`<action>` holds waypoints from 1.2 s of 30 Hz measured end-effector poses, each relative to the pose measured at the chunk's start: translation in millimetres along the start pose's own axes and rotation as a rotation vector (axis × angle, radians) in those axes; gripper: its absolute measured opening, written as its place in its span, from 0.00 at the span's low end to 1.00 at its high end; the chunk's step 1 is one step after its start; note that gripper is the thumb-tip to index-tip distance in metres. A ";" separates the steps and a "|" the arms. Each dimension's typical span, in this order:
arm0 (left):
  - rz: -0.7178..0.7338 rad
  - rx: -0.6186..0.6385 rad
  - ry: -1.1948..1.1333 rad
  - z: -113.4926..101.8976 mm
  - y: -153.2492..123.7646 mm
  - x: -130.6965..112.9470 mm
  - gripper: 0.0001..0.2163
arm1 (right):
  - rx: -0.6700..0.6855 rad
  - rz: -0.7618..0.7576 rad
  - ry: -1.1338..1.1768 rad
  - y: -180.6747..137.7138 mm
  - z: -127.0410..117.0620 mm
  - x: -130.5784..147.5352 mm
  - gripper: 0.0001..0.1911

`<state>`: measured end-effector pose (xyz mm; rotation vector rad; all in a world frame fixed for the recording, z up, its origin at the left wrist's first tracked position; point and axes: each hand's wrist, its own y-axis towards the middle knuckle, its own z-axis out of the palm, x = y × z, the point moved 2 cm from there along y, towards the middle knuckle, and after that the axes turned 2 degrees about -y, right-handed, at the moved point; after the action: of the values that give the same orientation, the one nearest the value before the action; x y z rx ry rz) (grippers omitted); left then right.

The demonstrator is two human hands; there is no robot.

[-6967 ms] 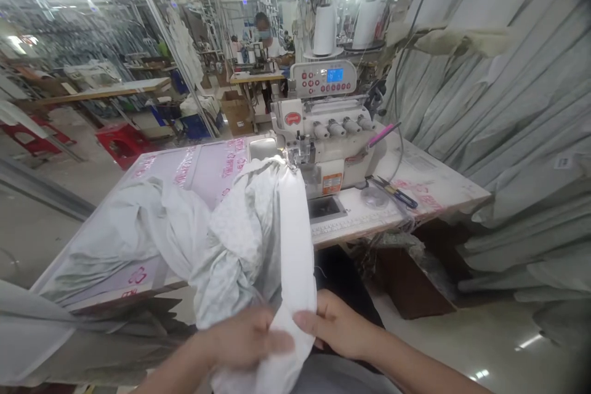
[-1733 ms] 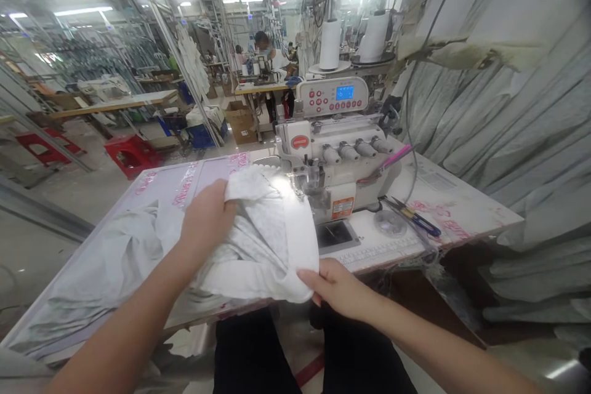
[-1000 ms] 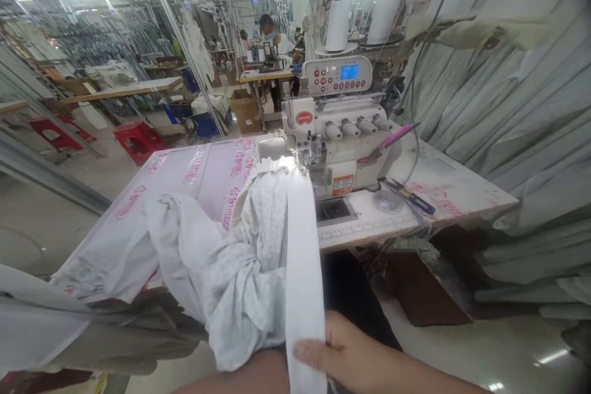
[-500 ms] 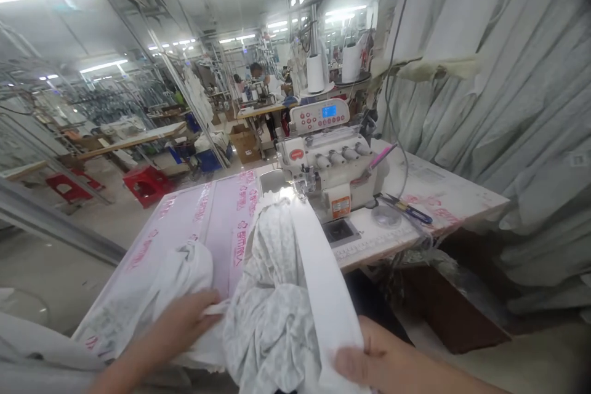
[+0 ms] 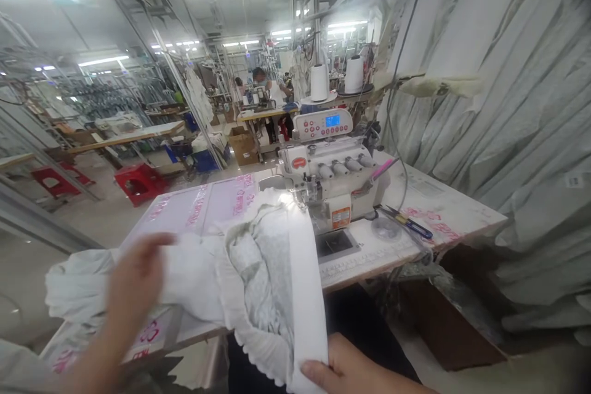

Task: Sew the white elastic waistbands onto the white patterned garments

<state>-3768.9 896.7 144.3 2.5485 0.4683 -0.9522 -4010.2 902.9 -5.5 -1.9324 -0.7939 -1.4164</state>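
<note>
A bunched white garment (image 5: 258, 271) lies on the sewing table (image 5: 438, 212), its far end under the foot of the overlock sewing machine (image 5: 330, 181). A plain white band runs along its right edge. My right hand (image 5: 344, 372) pinches the near end of that band at the bottom of the view, thumb on top. Blurred by motion, my left hand (image 5: 133, 277) is raised over the left part of the cloth, fingers extended and touching the fabric. Whether it grips the cloth is unclear.
Scissors (image 5: 409, 221) and a clear round lid (image 5: 382, 228) lie right of the machine. Grey-white fabric (image 5: 521, 135) hangs densely along the right. Two thread cones (image 5: 335, 80) stand behind the machine. Red stools (image 5: 138, 181) and a seated person (image 5: 268, 89) are farther back.
My left hand has swung up and left, spreading the cloth outward over the table. The right hand keeps its hold on the white band. The camera has tilted slightly.
</note>
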 end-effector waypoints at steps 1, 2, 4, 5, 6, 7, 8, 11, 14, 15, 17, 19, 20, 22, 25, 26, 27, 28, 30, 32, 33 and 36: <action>0.081 0.073 -0.055 20.0 -4.0 -2.1 0.11 | 0.004 0.002 0.019 -1.7 -0.9 1.8 0.17; 0.168 0.134 -0.101 41.0 -7.3 -2.9 0.11 | 0.012 -0.011 0.040 -3.5 -2.4 4.7 0.19; 0.273 0.135 -0.114 79.3 -9.1 1.6 0.20 | 0.041 -0.078 0.072 -7.1 -6.5 12.8 0.22; 0.273 0.085 -0.071 94.1 -6.9 6.7 0.26 | 0.064 -0.117 0.081 -8.7 -8.7 17.3 0.24; 0.247 0.033 0.003 104.6 -3.0 13.0 0.28 | 0.086 -0.150 0.091 -10.1 -10.8 21.5 0.25; 0.227 0.020 0.082 111.1 1.8 19.1 0.26 | 0.106 -0.179 0.100 -11.4 -12.5 25.0 0.26; 0.216 0.047 0.148 113.5 7.0 24.4 0.21 | 0.121 -0.202 0.109 -12.4 -13.7 27.6 0.26; 0.221 0.171 0.259 99.9 20.6 32.5 0.12 | 0.113 -0.234 0.138 -13.3 -15.2 28.5 0.26; 0.268 0.122 0.307 75.3 29.4 28.4 0.12 | 0.121 -0.175 0.155 -9.5 -15.9 21.1 0.28; 0.291 0.093 0.313 69.4 31.9 25.6 0.12 | 0.131 -0.129 0.161 -7.0 -17.3 18.3 0.29; 0.318 0.028 0.309 62.2 37.4 19.7 0.11 | 0.137 -0.049 0.167 -0.7 -23.2 15.0 0.31; 0.323 -0.030 0.307 59.7 44.9 14.3 0.11 | 0.111 -0.025 0.175 7.0 -32.8 15.8 0.31; 0.322 -0.052 0.310 59.2 50.0 11.9 0.11 | 0.095 -0.033 0.180 11.2 -38.4 17.5 0.30; 0.324 -0.091 0.320 58.4 63.4 7.6 0.11 | 0.078 -0.055 0.197 20.3 -49.2 22.0 0.29; 0.331 -0.133 0.348 57.6 88.4 1.5 0.11 | 0.060 -0.053 0.210 35.7 -63.6 28.5 0.29; 0.326 -0.136 0.353 58.3 95.1 -1.0 0.11 | 0.052 -0.047 0.207 41.3 -68.1 30.5 0.29; 0.324 -0.145 0.345 59.6 98.9 -4.0 0.10 | 0.044 -0.042 0.201 47.0 -72.6 32.4 0.29; 0.332 -0.166 0.329 61.8 98.8 -7.9 0.10 | 0.037 -0.035 0.196 52.7 -77.1 34.3 0.29; 0.415 -0.216 0.276 69.1 84.7 -18.3 0.09 | 0.004 -0.030 0.198 63.6 -87.3 37.8 0.27; 0.553 -0.127 0.213 81.7 56.1 -29.7 0.08 | -0.032 -0.036 0.225 73.6 -98.3 40.9 0.26; 0.607 0.003 0.179 89.4 39.8 -34.3 0.09 | -0.042 -0.038 0.241 78.2 -103.7 42.0 0.25; 0.559 0.382 0.067 105.4 -0.5 -40.5 0.14 | -0.029 -0.024 0.276 89.2 -115.9 44.4 0.26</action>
<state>-3856.2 842.0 98.0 2.8051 -0.4403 -0.7960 -4000.6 762.7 54.5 -1.7038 -0.6708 -1.6717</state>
